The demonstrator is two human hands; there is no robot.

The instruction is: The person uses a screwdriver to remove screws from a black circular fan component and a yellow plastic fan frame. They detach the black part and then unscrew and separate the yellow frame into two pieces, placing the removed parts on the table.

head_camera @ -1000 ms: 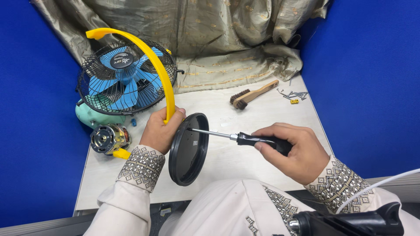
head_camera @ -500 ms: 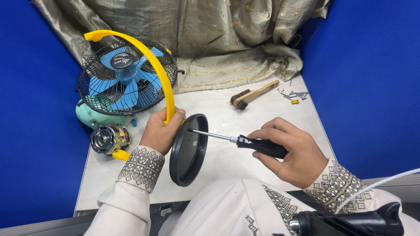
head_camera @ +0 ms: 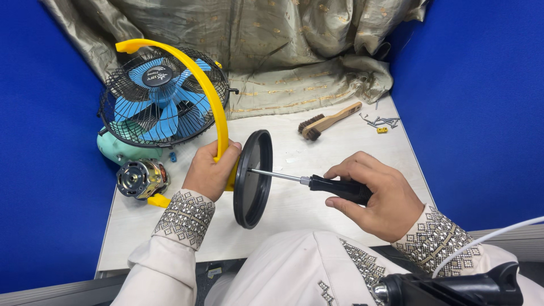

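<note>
Nearest the front edge of the pale bench point(head_camera: 340, 147), the right hand point(head_camera: 371, 195) has its fingers curled tight round the black handle of a screwdriver point(head_camera: 309, 182). The tool's long axis lies nearly level, its bare steel shaft pointing left, with the tip meeting the inner face of a round black plastic disc-shaped base point(head_camera: 253, 178). That base stands on edge near the middle of the front edge, its hollow face turned toward the right hand.

Just left of the base, the left hand point(head_camera: 211, 173) grips the lower end of a curved yellow plastic bracket point(head_camera: 204, 85), fingers wrapped closed about it where it joins the back of the base. The bracket arcs up and away over the fan.

Toward the left edge lies a small bare metal motor point(head_camera: 139, 178) beside a pale green housing point(head_camera: 116, 148). Behind them a black wire-caged fan with blue blades point(head_camera: 161, 96) leans. Toward the far right corner lie a wooden-handled brush point(head_camera: 328, 119) and a few loose screws point(head_camera: 381, 120). Olive-gold cloth point(head_camera: 272, 39) covers the far edge.
</note>
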